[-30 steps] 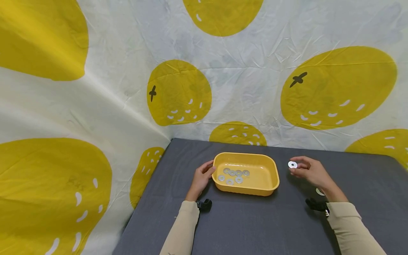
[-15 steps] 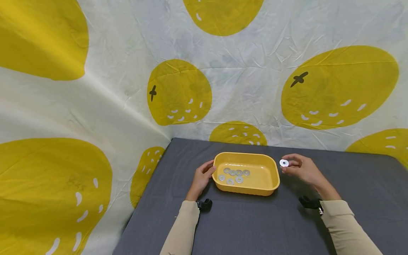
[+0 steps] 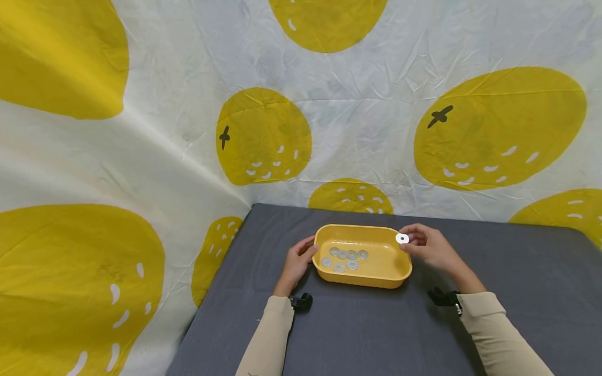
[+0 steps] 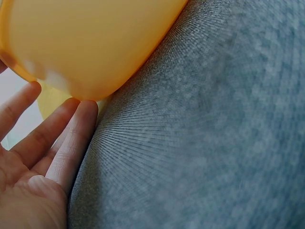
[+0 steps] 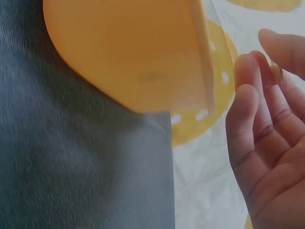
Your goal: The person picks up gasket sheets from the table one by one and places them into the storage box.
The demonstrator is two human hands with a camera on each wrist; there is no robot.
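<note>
Washers (image 3: 345, 258) already lie in your yellow tray (image 3: 371, 282), six by my count, clustered on its floor toward the left. Your right hand (image 3: 430, 248) pinches one more washer (image 3: 402, 238) at the fingertips, held above the tray's right rim and not yet let go. Your left hand (image 3: 296, 263) rests with relaxed fingers against the tray's left wall on the grey bench (image 3: 376, 334). I judge this one drop remains.

A staged recording set: fruit-print backdrop sheet (image 3: 329, 130) behind grey-clothed table (image 3: 376, 324).
</note>
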